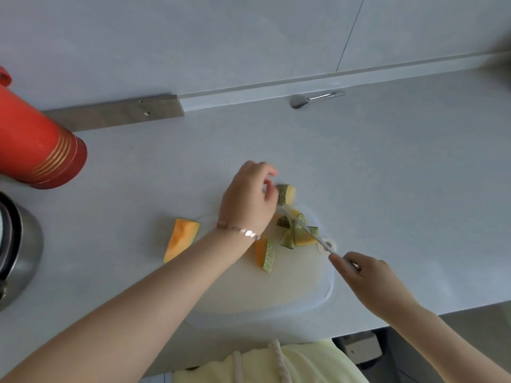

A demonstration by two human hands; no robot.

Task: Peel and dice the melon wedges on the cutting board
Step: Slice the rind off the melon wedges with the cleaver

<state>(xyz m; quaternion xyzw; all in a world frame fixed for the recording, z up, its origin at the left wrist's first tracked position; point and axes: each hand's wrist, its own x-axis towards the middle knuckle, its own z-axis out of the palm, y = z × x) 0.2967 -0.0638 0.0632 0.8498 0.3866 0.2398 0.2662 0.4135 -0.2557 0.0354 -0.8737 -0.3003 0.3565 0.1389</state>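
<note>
Left forearm across cutting board, left hand curled, right hand gripping knife

A pale grey counter meets a matching wall with a thin vertical seam; the light is soft and even.

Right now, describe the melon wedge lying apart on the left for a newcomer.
Find the white cutting board on the countertop. Just off its left edge lies a long melon wedge, orange flesh up. Unlike the cut pieces near the knife, it lies alone.
</note>
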